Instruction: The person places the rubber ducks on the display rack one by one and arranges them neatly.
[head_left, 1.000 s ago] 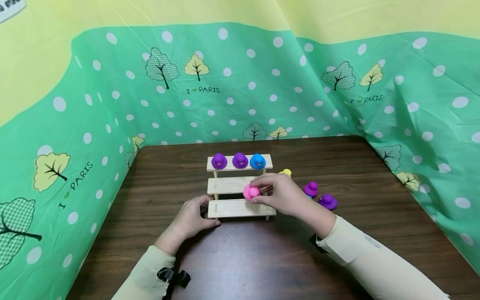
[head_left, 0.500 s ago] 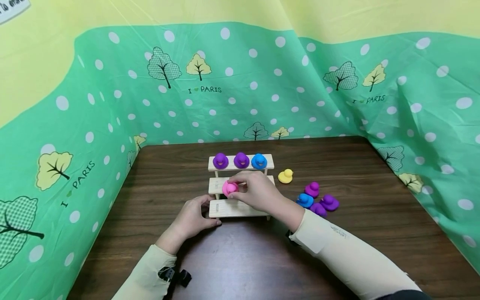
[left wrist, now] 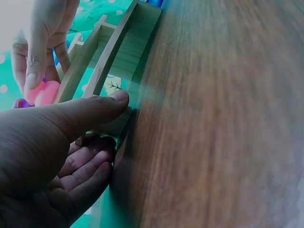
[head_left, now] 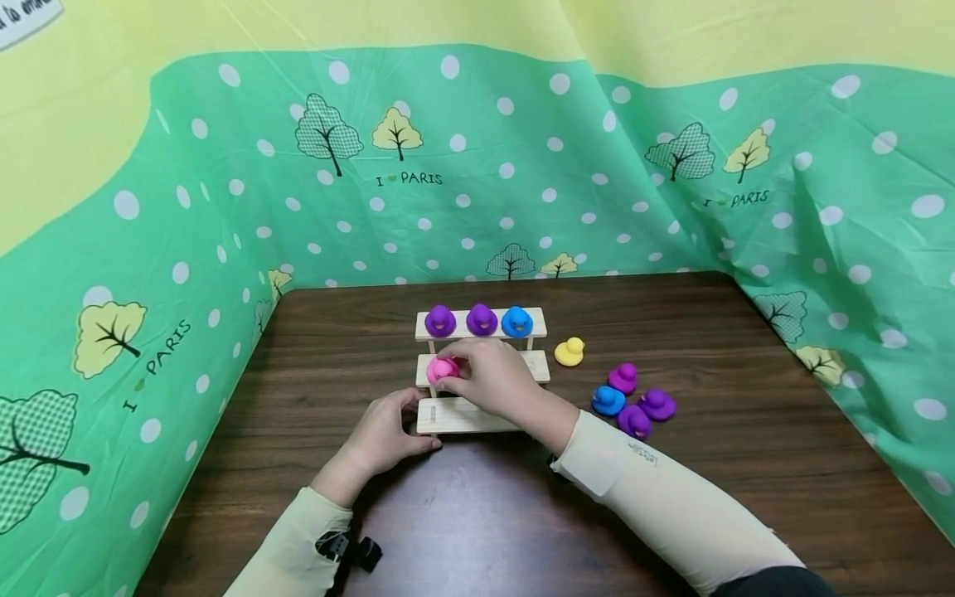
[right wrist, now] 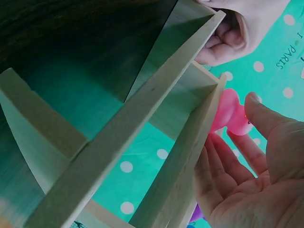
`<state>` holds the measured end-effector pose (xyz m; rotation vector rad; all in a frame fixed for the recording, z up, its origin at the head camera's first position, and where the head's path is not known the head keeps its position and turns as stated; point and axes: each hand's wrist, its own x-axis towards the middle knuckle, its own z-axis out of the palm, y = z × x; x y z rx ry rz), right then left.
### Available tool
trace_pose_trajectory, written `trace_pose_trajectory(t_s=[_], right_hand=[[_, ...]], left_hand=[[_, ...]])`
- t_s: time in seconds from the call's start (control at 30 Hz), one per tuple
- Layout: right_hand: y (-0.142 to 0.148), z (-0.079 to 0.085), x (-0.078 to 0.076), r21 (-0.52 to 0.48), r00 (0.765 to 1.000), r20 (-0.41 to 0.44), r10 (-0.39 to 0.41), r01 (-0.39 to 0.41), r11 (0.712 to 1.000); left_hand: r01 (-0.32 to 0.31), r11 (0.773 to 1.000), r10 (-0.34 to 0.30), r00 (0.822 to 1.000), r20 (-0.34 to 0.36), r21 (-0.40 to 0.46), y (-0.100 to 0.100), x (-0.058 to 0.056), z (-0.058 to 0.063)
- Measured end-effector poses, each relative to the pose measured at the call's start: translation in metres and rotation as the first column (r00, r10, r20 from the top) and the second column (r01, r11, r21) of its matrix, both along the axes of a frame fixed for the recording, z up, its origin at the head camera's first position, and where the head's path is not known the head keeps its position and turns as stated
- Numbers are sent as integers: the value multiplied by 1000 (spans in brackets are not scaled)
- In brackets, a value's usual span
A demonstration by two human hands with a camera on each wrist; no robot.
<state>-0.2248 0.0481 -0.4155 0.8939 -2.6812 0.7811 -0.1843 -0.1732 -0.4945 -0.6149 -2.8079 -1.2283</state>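
Observation:
A small three-tier wooden stand [head_left: 470, 417] sits on the dark wood table. My left hand [head_left: 382, 435] grips the left end of its lowest tier, thumb in front and fingers behind. At the left end of the middle tier, my right hand [head_left: 496, 375] pinches a pink rubber duck [head_left: 440, 371] between thumb and fingers. In the right wrist view the pink duck [right wrist: 230, 113] is right against the tier's edge. Along the top tier stand a purple duck [head_left: 440, 321], another purple duck [head_left: 482, 320] and a blue duck [head_left: 516, 322].
Right of the stand is a yellow duck [head_left: 570, 352]. Nearer me on that side lie a blue duck [head_left: 608, 401] and several purple ducks [head_left: 657, 405]. A green dotted cloth [head_left: 418, 224] hangs behind and around the table [head_left: 746, 431].
My right hand has carried the pink duck leftward along the stand to the left end of the middle tier. The left hand has stayed on the stand.

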Motion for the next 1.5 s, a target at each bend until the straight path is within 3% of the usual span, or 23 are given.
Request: trace_pose_trajectory(t_s=[0.5, 0.87, 1.23, 1.5], right_hand=[[0, 1, -1, 30, 1000, 10, 5, -5, 1000], [6, 3, 1, 9, 997, 77, 8, -9, 1000], [36, 6, 11, -84, 993, 107, 43, -34, 996], [68, 5, 26, -117, 984, 177, 12, 9, 993]], left_hand=[[-6, 1000, 6, 1000, -4, -11, 0, 0, 0], [-8, 1000, 8, 1000, -15, -21, 0, 0, -1], [-8, 1000, 8, 1000, -17, -10, 2, 0, 0], [-21, 1000, 21, 1000, 2, -16, 3, 1, 0]])
